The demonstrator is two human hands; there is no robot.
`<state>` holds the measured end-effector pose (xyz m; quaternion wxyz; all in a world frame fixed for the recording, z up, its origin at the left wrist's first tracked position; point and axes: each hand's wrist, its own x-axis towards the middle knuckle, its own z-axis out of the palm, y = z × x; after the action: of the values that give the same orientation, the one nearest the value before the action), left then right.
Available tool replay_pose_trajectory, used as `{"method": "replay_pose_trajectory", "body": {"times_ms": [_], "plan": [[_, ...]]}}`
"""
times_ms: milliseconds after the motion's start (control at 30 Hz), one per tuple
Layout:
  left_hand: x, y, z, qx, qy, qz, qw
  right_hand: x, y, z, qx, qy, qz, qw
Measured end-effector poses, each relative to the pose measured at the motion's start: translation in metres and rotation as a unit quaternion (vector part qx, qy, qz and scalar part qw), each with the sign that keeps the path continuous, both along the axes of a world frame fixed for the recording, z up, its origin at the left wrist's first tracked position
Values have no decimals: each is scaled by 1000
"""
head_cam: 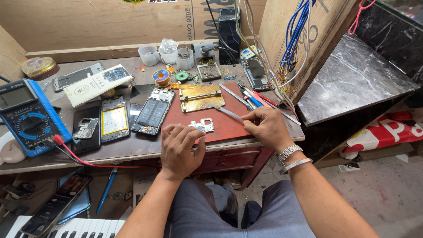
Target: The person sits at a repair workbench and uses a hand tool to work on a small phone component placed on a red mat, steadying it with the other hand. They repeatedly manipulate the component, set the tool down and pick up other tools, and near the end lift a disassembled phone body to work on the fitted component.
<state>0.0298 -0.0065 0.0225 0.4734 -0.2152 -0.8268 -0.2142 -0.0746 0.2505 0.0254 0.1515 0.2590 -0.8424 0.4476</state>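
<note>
Head view. My left hand [178,147] lay palm down on the near edge of the red rectangular work mat [229,128], fingers bent, fingertips pressing on the small silver metal circuit-board piece [202,125] that sat on the mat just beyond them; I could not tell whether they pinched it or only steadied it. My right hand [266,128], with a silver link bracelet [289,152] and a plain silver bangle [294,165] at the wrist, was at the right near corner of the mat, fingers closed on the handle end of a thin metal brush-tipped tool [227,111]. The tool ran left and away from the hand, its tip just beside the brass-coloured board-holder plate [201,98] at the far side of the mat.

Left of the mat, three opened phones lay side by side on the wooden bench [145,145]: a black one with its dark battery showing [153,111], one with a yellow-framed battery [114,120], and a black one with a loose board on it [86,128]. Far left stood a blue digital multimeter [27,117], its red lead [94,164] trailing along the near edge. Clear plastic cups [168,55] stood at the far side. Blue and white wires [293,39] hung at the far right.
</note>
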Motion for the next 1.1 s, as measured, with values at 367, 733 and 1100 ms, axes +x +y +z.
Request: {"method": "replay_pose_trajectory", "body": {"times_ms": [367,733,1100], "plan": [[-2,0,0,-3,6,-2,1000,-2,1,0,6,14,8,1000],[-3,-3,-2,-2,0,-3,1000,3,-1,4,-12,-33,-16,999],[-2,-2,-2,-6,-1,-1,1000,-1,3,-2,-112,1,-57,992]]}}
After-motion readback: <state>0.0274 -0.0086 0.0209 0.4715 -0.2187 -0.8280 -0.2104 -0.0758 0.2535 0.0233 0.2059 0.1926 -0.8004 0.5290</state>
